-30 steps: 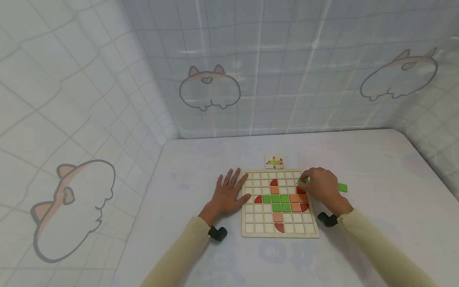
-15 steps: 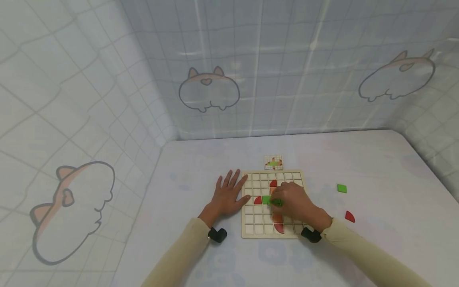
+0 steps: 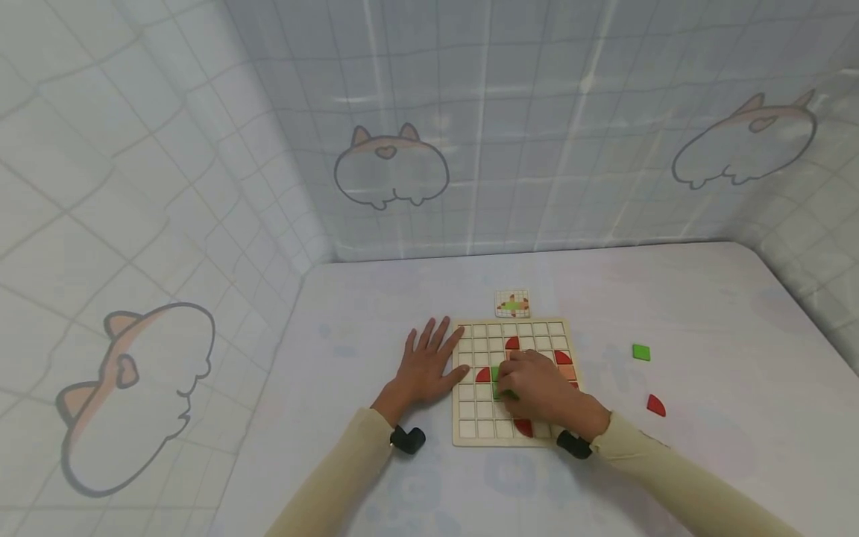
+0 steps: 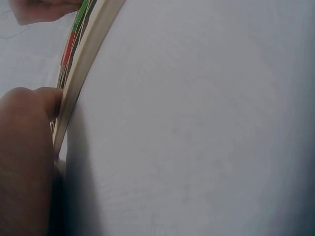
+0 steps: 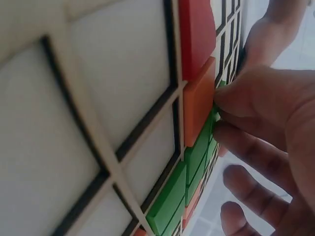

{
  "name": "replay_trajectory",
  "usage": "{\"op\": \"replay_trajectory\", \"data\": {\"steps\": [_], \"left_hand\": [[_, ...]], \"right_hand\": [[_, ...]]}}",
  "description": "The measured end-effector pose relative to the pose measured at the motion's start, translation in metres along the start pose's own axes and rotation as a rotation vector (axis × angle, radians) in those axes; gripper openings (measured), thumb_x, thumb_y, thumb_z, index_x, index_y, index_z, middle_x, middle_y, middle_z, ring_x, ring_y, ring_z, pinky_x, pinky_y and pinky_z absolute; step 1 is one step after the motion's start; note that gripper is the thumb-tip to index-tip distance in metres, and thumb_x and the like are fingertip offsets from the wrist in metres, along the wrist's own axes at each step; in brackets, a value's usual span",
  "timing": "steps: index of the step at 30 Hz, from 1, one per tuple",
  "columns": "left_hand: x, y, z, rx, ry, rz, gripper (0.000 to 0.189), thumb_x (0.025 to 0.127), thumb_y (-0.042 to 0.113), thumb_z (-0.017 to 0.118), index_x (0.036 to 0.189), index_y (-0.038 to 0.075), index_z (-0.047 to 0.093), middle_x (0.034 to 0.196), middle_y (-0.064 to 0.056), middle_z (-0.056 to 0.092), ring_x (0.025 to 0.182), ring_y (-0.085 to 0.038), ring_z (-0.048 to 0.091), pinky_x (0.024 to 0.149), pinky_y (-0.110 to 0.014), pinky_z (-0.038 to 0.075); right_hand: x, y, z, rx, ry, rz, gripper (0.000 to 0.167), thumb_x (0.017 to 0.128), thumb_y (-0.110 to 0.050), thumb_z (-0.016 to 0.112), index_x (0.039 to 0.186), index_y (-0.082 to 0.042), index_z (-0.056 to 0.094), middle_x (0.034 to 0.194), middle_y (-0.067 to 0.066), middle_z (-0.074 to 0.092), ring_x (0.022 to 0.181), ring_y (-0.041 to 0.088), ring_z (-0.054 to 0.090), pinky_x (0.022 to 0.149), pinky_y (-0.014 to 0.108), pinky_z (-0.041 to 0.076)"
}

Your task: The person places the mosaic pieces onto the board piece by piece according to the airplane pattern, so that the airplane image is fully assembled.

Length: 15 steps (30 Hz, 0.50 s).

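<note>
My right hand (image 3: 540,386) is over the middle of a wooden grid board (image 3: 470,429). Its thumb and forefinger pinch a small green square tile (image 5: 216,101), down at a cell on the left of the green group. Beside that tile, in the right wrist view, are an orange square tile (image 5: 198,105) and a red quarter-round tile (image 5: 197,39). The palm and fingers hide several tiles from the head view. Spread flat, my left hand (image 3: 423,369) rests at the board's left edge, forefinger and thumb on the border.
A small pattern card (image 3: 512,304) lies just beyond the board's far edge. To the right of the board are a loose green square (image 3: 641,352) and a loose red quarter-round (image 3: 655,405). A tiled-print curtain (image 3: 537,186) rises behind the table.
From the board's upper right corner, my right hand has moved left and toward me with the green tile, to the middle cells. My left hand has stayed put.
</note>
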State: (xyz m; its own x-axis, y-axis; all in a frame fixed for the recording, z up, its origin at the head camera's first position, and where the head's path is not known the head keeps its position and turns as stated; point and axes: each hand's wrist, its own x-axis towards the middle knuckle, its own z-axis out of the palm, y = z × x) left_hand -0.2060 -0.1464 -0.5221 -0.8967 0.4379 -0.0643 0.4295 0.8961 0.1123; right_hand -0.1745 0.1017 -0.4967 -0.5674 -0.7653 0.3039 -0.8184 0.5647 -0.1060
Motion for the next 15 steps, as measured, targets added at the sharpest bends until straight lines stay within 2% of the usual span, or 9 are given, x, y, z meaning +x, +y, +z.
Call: {"op": "replay_trajectory", "data": {"steps": [5,10,15], "left_hand": [[0.000,0.000,0.000,0.000,0.008,0.001,0.075,0.098,0.066,0.028,0.159,0.024,0.016,0.164,-0.008,0.005,0.149,-0.033,0.001,0.113,-0.060,0.008],[-0.001,0.001,0.000,-0.003,0.002,0.000,0.075,0.098,0.065,0.028,0.160,0.024,0.015,0.164,-0.008,0.005,0.149,-0.033,0.001,0.113,-0.060,0.008],[-0.002,0.001,-0.002,0.001,0.005,-0.002,0.076,0.098,0.065,0.029,0.159,0.023,0.016,0.164,-0.008,0.006,0.149,-0.033,0.002,0.113,-0.060,0.009]], "right_hand": [[-0.003,0.002,-0.002,0.027,0.009,-0.013,0.013,0.075,-0.010,0.078,0.074,-0.023,0.077,0.079,-0.010,0.062,0.072,0.012,0.045,0.064,0.030,0.041],[-0.012,0.004,-0.003,0.083,0.002,0.040,0.008,0.077,-0.018,0.082,0.082,-0.023,0.078,0.083,-0.012,0.063,0.077,0.010,0.048,0.069,0.031,0.043],[-0.026,0.012,-0.004,0.099,0.042,0.091,0.009,0.076,-0.020,0.083,0.081,-0.024,0.077,0.083,-0.015,0.064,0.077,0.009,0.051,0.068,0.031,0.043]]}}
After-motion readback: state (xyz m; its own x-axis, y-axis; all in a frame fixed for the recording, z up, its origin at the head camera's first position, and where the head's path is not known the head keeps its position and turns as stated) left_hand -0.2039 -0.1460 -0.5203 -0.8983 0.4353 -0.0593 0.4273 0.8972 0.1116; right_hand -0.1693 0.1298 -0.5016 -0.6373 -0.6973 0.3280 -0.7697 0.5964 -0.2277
